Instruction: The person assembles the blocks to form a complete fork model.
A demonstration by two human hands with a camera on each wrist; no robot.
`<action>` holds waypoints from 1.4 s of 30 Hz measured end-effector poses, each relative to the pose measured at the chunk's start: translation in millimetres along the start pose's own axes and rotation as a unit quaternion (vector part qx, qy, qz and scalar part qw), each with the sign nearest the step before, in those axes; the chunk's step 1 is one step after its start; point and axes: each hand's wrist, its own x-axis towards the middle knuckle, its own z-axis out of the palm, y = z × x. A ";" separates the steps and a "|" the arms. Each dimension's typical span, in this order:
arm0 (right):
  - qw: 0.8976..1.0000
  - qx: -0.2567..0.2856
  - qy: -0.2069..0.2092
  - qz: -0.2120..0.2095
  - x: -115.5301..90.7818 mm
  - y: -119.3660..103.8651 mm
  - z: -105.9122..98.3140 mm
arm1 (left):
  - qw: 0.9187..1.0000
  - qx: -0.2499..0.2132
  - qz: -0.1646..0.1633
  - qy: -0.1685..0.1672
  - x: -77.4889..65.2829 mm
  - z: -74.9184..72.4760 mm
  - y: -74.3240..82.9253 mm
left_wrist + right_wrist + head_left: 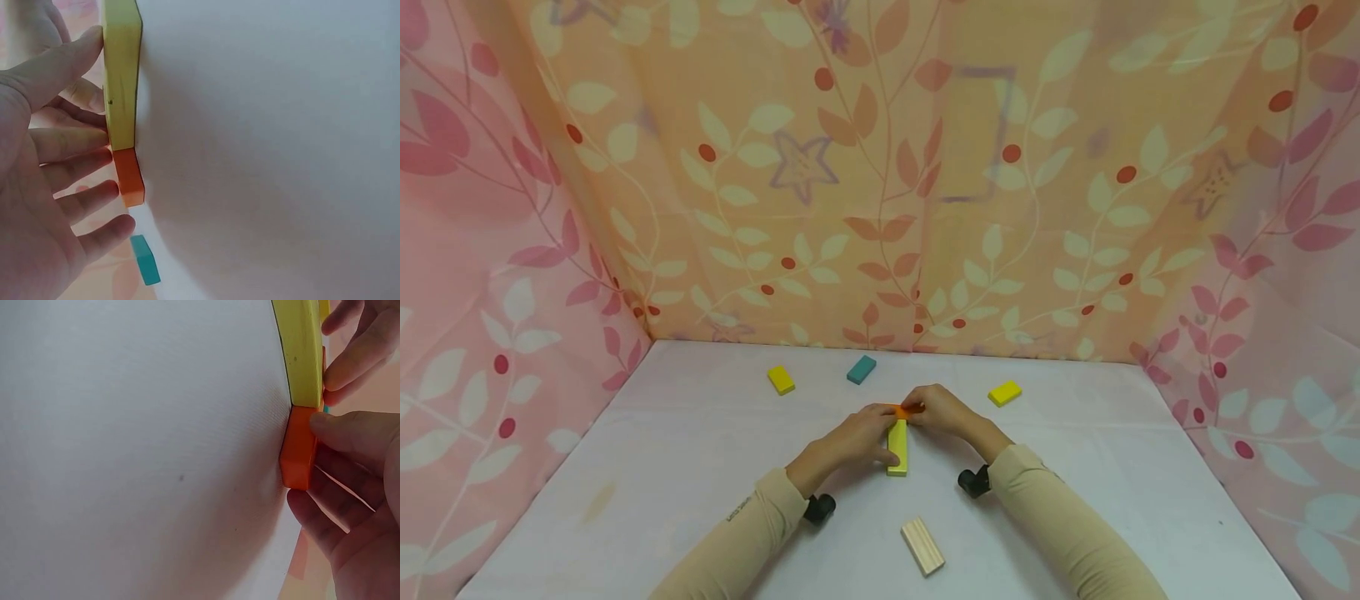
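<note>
A long light-yellow block (897,450) lies lengthwise on the table, and an orange block (901,411) sits crosswise at its far end, touching it. My left hand (859,435) is at their left side. Its thumb (81,56) rests on the yellow block, while its outstretched fingers touch around the joint and along the orange block (130,178). From the right, my right hand (942,410) pinches the end of the orange block (299,447), thumb on the near side and fingers behind. That far side is partly hidden by the hands.
Beyond the hands lie a yellow block (781,380), a teal block (861,369) and another yellow block (1004,393) at right. A plain wooden ridged block (922,547) lies nearer, between the forearms. Patterned cloth walls (880,208) enclose the white table (700,433) at back and sides.
</note>
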 end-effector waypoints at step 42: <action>0.999 -0.009 0.036 -0.023 -83.9 -25.7 -7.6 | 1.000 0.004 -0.010 -0.021 3.2 0.4 -1.2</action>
